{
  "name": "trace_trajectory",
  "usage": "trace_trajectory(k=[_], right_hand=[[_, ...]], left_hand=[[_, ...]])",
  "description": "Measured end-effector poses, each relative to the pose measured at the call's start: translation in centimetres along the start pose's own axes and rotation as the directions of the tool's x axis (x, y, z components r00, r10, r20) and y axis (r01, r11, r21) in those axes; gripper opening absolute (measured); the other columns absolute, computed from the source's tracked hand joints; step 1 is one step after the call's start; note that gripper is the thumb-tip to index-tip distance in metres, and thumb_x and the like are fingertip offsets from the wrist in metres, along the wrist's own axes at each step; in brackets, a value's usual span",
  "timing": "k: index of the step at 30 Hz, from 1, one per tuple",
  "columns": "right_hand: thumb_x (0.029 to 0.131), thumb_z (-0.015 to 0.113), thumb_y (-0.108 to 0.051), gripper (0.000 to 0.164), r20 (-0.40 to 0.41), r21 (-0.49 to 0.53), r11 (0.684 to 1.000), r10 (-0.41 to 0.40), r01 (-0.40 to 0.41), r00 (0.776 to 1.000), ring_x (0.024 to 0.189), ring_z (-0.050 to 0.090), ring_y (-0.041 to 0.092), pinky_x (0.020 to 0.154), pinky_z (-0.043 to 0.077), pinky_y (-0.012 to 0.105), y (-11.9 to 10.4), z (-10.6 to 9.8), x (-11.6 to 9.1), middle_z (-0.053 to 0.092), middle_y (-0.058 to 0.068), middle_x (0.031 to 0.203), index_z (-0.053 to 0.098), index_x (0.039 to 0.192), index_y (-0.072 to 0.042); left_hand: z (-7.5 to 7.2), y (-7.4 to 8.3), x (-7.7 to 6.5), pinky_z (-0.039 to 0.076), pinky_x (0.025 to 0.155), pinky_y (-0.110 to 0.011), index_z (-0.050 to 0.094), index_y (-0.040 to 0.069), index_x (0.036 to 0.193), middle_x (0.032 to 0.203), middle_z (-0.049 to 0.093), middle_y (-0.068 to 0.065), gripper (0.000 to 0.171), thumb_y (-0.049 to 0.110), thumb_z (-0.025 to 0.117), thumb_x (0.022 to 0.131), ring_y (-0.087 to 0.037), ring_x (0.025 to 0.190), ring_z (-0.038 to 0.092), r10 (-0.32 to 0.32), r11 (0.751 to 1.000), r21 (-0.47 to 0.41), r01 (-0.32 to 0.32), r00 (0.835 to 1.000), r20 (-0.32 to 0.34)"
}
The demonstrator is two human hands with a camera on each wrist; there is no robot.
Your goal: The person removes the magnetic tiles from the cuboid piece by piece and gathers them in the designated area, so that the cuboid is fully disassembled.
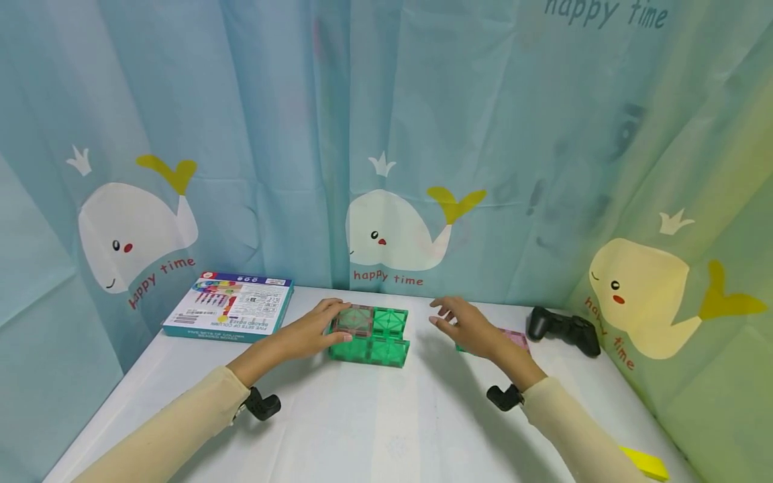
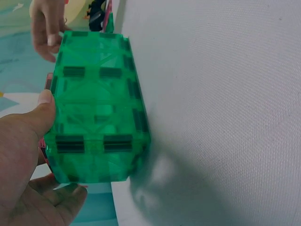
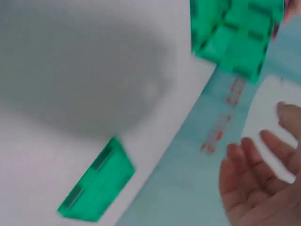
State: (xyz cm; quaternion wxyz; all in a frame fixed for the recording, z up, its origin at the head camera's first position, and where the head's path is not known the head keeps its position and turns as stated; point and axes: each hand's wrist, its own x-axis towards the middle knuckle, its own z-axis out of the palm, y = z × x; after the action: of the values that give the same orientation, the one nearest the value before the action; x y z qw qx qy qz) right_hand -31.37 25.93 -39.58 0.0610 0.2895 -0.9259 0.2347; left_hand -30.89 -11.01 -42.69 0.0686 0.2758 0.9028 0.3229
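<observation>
A block built of translucent green magnetic tiles (image 1: 370,352) stands on the white table, and a pink magnetic tile (image 1: 355,319) lies on its far-left top. My left hand (image 1: 309,329) grips the block's left end over the pink tile; in the left wrist view the thumb (image 2: 44,110) lies along the top edge. My right hand (image 1: 468,327) hovers right of the block with loosely bent fingers and nothing in them. Partly hidden behind that hand are a loose pink tile (image 1: 517,338) and a green tile (image 1: 461,348), the green one plainer in the right wrist view.
A boxed bead set (image 1: 232,308) lies at the back left. At the back right rests a black game controller (image 1: 563,330). A yellow piece (image 1: 646,463) sits near the front right edge. Whale-print curtains (image 1: 398,228) hang around the table's back and sides.
</observation>
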Motion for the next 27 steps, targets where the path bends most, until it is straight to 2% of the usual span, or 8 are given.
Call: trace_trajectory(k=[3, 6, 8, 12, 17, 27], right_hand=[[0.106, 0.067, -0.022, 0.031, -0.02, -0.104, 0.978, -0.182, 0.179, 0.983, 0.097, 0.068, 0.022, 0.085, 0.06, 0.04, -2.0, 1.3, -0.6, 0.066, 0.006, 0.113, 0.065, 0.135, -0.008], [0.101, 0.074, -0.019, 0.036, -0.026, -0.227, 0.915, -0.347, 0.333, 0.937, 0.092, 0.066, 0.015, 0.076, 0.059, 0.029, -3.3, 2.8, -1.2, 0.065, 0.002, 0.112, 0.066, 0.135, -0.012], [0.097, 0.08, -0.015, 0.041, -0.041, -0.288, 0.879, -0.408, 0.38, 0.912, 0.091, 0.065, 0.012, 0.07, 0.057, 0.024, -3.9, 3.7, -1.4, 0.065, 0.001, 0.112, 0.067, 0.136, -0.013], [0.089, 0.085, -0.004, 0.052, -0.069, -0.351, 0.844, -0.455, 0.405, 0.888, 0.096, 0.066, 0.011, 0.07, 0.057, 0.021, -4.3, 5.1, -1.4, 0.065, 0.002, 0.116, 0.067, 0.136, -0.016], [0.088, 0.082, 0.006, 0.061, -0.054, -0.372, 0.815, -0.498, 0.445, 0.866, 0.1, 0.063, 0.013, 0.073, 0.056, 0.022, -4.1, 6.3, -1.4, 0.062, 0.005, 0.118, 0.063, 0.142, -0.017], [0.092, 0.077, 0.006, 0.068, -0.04, -0.285, 0.872, -0.427, 0.399, 0.904, 0.099, 0.057, 0.013, 0.074, 0.054, 0.022, -3.8, 6.6, -1.7, 0.059, 0.002, 0.115, 0.06, 0.151, -0.024]], left_hand=[[0.0, 0.0, 0.0, 0.034, 0.122, -0.062, 0.029, 0.009, 0.167, 0.172, 0.021, -0.021, 0.08, 0.046, 0.063, 0.106, -0.042, 0.157, 0.029, 0.004, 1.0, -0.001, -0.004, 1.0, 0.003], [-0.1, 0.1, 0.0, 0.034, 0.122, -0.062, 0.029, 0.007, 0.167, 0.171, 0.021, -0.022, 0.079, 0.046, 0.063, 0.106, -0.043, 0.157, 0.029, 0.011, 1.0, 0.001, -0.011, 1.0, 0.003], [-0.1, 0.1, 0.0, 0.034, 0.122, -0.063, 0.03, 0.006, 0.167, 0.171, 0.022, -0.023, 0.079, 0.046, 0.063, 0.106, -0.044, 0.156, 0.029, 0.013, 1.0, 0.004, -0.013, 1.0, -0.001], [-0.1, 0.1, -0.1, 0.034, 0.122, -0.063, 0.03, 0.006, 0.167, 0.171, 0.022, -0.023, 0.078, 0.044, 0.063, 0.107, -0.044, 0.156, 0.03, 0.009, 1.0, 0.01, -0.009, 1.0, -0.006], [-0.1, 0.1, -0.1, 0.033, 0.122, -0.063, 0.03, 0.007, 0.166, 0.171, 0.022, -0.023, 0.077, 0.043, 0.063, 0.107, -0.044, 0.156, 0.029, 0.011, 1.0, 0.003, -0.011, 1.0, -0.007], [0.0, -0.1, 0.1, 0.033, 0.123, -0.061, 0.029, 0.01, 0.167, 0.172, 0.02, -0.021, 0.078, 0.045, 0.063, 0.106, -0.041, 0.158, 0.028, 0.006, 1.0, 0.004, -0.006, 1.0, 0.002]])
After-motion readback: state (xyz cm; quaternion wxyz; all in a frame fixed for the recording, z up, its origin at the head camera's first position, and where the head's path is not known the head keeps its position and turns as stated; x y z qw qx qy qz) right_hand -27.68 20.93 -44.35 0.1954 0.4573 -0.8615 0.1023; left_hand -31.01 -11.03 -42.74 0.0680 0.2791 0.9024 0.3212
